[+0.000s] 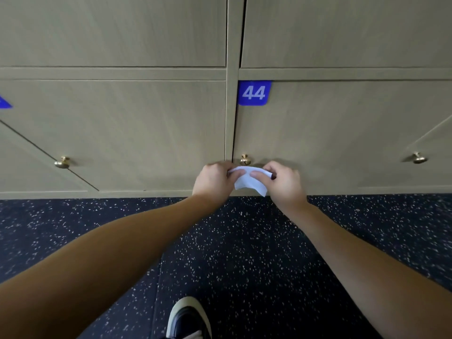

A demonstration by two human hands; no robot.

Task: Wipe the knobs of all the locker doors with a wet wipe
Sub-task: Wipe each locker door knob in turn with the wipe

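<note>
Just below the brass knob point(244, 159) of locker 44, the left hand point(212, 180) and right hand point(283, 183) pinched the wet wipe point(249, 180) between them; it seemed a refolding pause, with pressing the wipe round that knob next.

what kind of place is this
Probably a gym or changing-room locker area: rows of wood-look locker doors with brass knobs, a blue number tag reading 44, and dark speckled rubber-like flooring.

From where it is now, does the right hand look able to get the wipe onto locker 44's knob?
Probably yes. The right hand pinches the wet wipe just below the brass knob, and nothing lies between them; the left hand grips the other end.
</note>
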